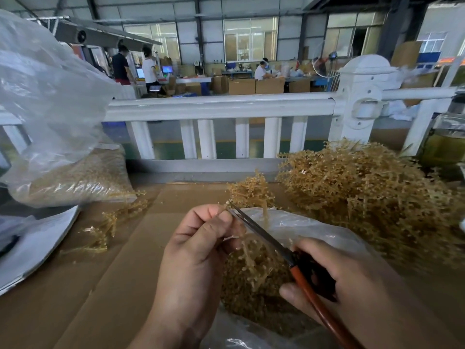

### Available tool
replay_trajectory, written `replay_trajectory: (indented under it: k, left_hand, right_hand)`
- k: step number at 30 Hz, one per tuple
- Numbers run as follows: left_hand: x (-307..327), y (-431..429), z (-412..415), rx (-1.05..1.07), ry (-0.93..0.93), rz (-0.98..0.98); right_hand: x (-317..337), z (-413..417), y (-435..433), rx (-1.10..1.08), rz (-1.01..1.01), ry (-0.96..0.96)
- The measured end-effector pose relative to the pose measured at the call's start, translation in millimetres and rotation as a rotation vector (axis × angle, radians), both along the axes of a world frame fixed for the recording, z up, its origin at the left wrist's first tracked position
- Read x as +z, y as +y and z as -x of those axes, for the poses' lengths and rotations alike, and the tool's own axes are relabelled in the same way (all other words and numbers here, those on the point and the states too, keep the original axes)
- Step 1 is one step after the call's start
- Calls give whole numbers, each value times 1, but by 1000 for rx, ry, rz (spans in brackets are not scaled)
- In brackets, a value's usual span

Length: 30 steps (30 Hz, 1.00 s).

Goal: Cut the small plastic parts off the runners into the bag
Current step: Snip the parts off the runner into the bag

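My left hand (201,248) pinches a thin tan plastic runner (241,239) over an open clear bag (314,233) that holds a heap of small tan parts (249,280). My right hand (347,283) grips scissors (261,234) with orange-and-black handles. Their blades point up and left, and the tips reach the runner at my left fingertips. A big pile of uncut runners (364,187) lies at the right, with a smaller clump (251,192) just beyond the blades.
Cardboard (120,285) covers the work surface. Bare runners (108,227) lie at the left. A large clear bag of parts (73,177) stands at the far left. A white railing (221,107) crosses behind; a glass jar (448,144) is at the right. People work far behind.
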<state>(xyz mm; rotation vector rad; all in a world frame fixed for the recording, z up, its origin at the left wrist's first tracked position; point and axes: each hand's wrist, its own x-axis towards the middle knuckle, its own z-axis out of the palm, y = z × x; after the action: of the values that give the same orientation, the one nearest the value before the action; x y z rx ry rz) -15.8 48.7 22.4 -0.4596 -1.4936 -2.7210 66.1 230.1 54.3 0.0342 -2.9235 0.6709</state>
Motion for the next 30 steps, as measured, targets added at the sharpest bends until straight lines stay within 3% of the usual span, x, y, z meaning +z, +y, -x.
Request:
replay_trajectory:
  k: [30]
  left_hand:
    - [2, 3, -3, -21, -15, -1]
  right_hand:
    - [0, 0, 1, 41, 6, 104]
